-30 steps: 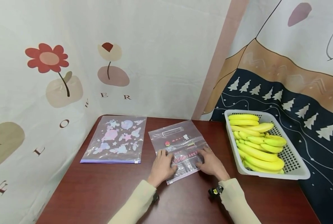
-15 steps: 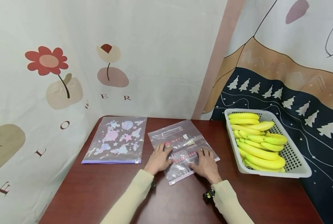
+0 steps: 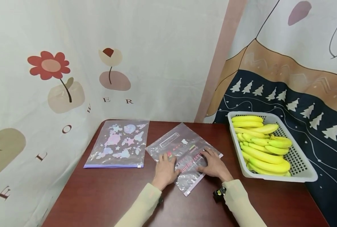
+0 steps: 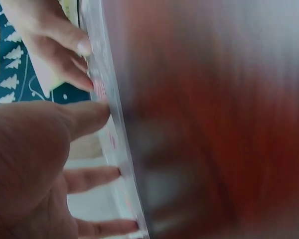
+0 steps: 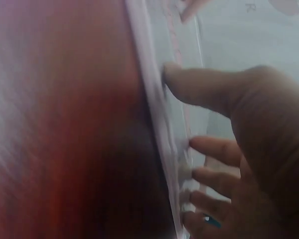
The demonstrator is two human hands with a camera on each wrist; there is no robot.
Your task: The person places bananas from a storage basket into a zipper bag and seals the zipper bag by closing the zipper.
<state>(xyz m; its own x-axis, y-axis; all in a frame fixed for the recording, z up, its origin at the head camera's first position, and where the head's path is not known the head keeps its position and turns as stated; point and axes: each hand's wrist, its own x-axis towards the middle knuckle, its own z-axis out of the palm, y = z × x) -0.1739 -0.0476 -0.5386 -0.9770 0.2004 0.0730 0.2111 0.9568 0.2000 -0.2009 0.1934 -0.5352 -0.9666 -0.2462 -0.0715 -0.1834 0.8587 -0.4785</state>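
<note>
Lettered bag (image 3: pixel 186 157) more aslant, basket (image 3: pixel 299 160) nearby

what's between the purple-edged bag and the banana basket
The pink-lettered bag, left hand and right hand on it, with table showing either side; the head view shows this.

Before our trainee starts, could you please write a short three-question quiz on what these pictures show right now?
1. True or false: the bananas lie in the gray basket.

2. Multiple choice: what do the left hand and right hand both touch?
A) the gray basket
B) the bag with pink lettering
C) the tree-print cloth

3. Fill in the blank: in the head view, the star-print bag has a zip edge coloured ____.

Key: 1. true; 2. B; 3. purple.
</note>
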